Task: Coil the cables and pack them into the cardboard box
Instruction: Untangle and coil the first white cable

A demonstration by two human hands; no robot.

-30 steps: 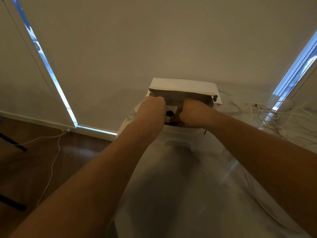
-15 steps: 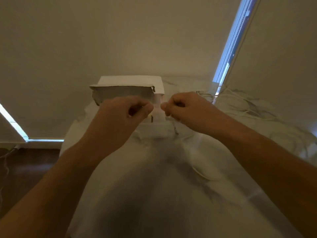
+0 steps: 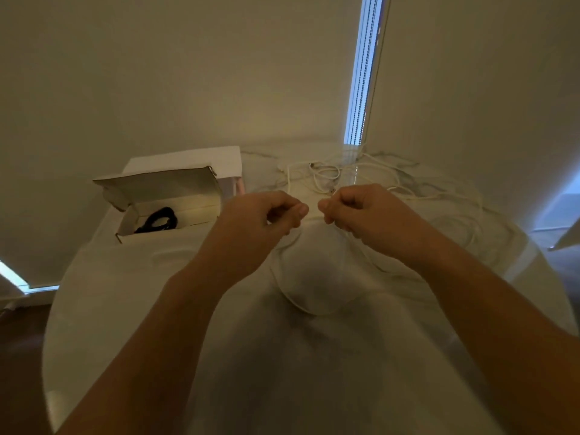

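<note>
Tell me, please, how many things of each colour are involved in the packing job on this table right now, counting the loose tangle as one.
Black: 1, the coiled black cable lying inside the box.
Brown: 1, the open cardboard box.
White: 2, the white cable pinched by both the left hand and the right hand, and the tangle of white cables behind them.
Total: 4.

We count one open brown cardboard box (image 3: 169, 200) at the round white table's (image 3: 131, 309) far left edge, with one coiled black cable (image 3: 158, 219) inside. We see two bare hands (image 3: 260, 219) (image 3: 365, 211). The thin white cables (image 3: 326, 177) tangled at the far edge cannot be counted apart.
</note>
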